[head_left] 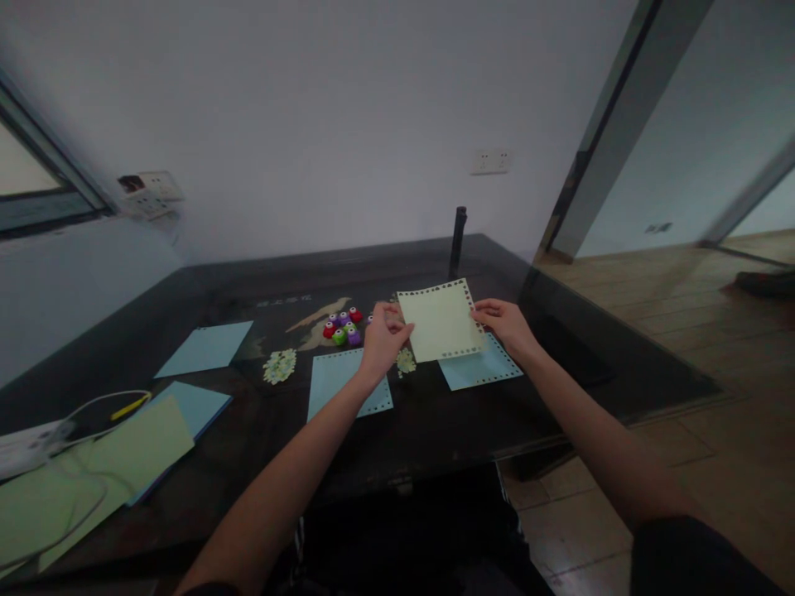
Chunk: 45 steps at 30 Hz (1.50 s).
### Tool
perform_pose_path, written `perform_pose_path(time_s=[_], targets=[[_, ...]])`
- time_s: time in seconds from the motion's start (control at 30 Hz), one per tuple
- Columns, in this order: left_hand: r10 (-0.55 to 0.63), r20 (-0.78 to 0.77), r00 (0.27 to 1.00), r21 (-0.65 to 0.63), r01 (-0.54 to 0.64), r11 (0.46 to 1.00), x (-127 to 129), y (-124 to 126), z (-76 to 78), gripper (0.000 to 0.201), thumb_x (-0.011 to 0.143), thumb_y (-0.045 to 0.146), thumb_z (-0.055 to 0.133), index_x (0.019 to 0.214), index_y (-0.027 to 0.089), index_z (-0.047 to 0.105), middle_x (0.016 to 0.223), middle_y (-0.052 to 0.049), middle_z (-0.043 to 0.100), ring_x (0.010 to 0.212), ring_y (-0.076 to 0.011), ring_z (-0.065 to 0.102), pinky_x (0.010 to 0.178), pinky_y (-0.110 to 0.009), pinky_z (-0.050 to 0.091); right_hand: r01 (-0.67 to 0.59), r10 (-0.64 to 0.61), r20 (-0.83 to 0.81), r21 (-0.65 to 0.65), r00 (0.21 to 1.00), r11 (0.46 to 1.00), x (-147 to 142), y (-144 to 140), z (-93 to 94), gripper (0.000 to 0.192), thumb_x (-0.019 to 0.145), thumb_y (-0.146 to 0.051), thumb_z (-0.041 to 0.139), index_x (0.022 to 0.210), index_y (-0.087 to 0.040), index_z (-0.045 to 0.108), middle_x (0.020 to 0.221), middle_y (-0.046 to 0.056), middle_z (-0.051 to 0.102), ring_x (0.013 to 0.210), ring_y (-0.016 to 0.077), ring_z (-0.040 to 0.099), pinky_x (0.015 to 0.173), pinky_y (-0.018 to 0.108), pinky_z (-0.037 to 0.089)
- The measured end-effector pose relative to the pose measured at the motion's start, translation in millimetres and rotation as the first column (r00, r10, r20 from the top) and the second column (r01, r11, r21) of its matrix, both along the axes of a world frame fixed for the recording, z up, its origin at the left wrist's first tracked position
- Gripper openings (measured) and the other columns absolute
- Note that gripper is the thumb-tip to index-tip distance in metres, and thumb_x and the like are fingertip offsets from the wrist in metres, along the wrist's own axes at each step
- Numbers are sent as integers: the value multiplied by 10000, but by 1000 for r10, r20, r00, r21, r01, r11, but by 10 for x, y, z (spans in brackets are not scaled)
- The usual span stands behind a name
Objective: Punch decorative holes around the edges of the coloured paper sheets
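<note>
Both my hands hold a pale green paper sheet [442,321] with punched edges just above the dark table [435,422]. My left hand [382,338] pinches its left edge, and my right hand [506,324] grips its right edge. Under the sheet lies a light blue punched sheet [481,371]. Another light blue punched sheet [339,382] lies below my left hand. A cluster of small coloured craft punches [343,325] sits just left of my left hand.
Small piles of paper cut-outs [279,365] lie on the table. A blue sheet [204,348] and a stack of green and blue paper [133,451] lie at the left, with a white cable and power strip [28,443]. A black post [458,242] stands at the back.
</note>
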<state>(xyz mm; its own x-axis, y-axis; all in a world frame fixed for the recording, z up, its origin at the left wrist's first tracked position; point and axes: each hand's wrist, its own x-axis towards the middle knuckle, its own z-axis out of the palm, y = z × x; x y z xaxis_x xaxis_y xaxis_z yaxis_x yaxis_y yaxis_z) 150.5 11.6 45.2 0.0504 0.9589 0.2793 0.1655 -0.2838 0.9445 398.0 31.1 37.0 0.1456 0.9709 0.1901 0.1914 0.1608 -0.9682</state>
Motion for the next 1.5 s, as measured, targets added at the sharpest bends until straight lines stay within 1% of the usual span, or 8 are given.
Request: perform_pose_path(time_s=[0.13,0.33,0.53,0.8,0.9,1.33,1.43,1.5], targets=[[-82,-146,986,8,84,996,253,22,-17,170,735,188,596,862,183,482,592,36,604,532,-123,606,562,-226,453,55,-59,138,34,989,998,245,-35,-20,314,620,-330,672,882,-159,643,585,-5,601,506,127,518,488,254,398],[-110,-421,900,-13,115,993,452,-21,-240,94,726,166,591,808,188,550,582,20,625,578,-141,615,627,-249,447,101,-80,429,-25,900,995,538,-149,-223,321,666,-294,630,961,-170,647,601,7,627,531,154,557,511,266,418],[-106,-595,796,-10,124,992,496,-47,-375,107,744,193,586,847,193,560,645,-17,653,625,-171,619,639,-266,434,143,-101,581,-26,807,989,524,-202,-340,285,675,-247,623,951,-184,654,626,8,644,563,160,582,554,266,434],[-83,-749,658,12,139,990,512,-109,-363,188,792,209,554,977,209,520,760,-28,665,749,-193,626,681,-276,433,156,-77,656,-62,751,986,471,-237,-342,248,704,-224,616,941,-171,665,636,-1,628,556,130,564,534,232,400],[-96,-771,629,-4,147,989,509,-119,-365,209,805,232,552,1009,216,509,787,-28,669,782,-197,627,710,-284,437,163,-83,669,-59,739,985,476,-238,-348,240,711,-232,620,939,-173,671,664,6,640,583,133,573,551,232,406],[-129,-753,645,-28,164,986,529,-159,-336,216,831,227,508,1045,205,522,820,-63,669,837,-222,627,774,-326,440,209,-90,746,-67,660,976,520,-263,-338,200,718,-278,635,893,-197,688,717,21,646,645,152,587,593,252,413],[-118,-691,713,-44,122,992,496,-152,-304,200,817,218,514,1016,201,539,774,-57,658,803,-224,623,782,-348,443,217,-101,764,-52,637,975,539,-273,-337,183,723,-311,637,862,-208,694,716,24,642,645,157,587,600,261,414],[-134,-576,806,-88,103,991,469,-142,-272,189,808,201,515,995,194,543,767,-50,648,783,-206,615,786,-346,450,225,-120,765,-33,633,974,553,-270,-346,175,731,-322,630,849,-209,694,717,26,646,655,162,590,612,269,418]])
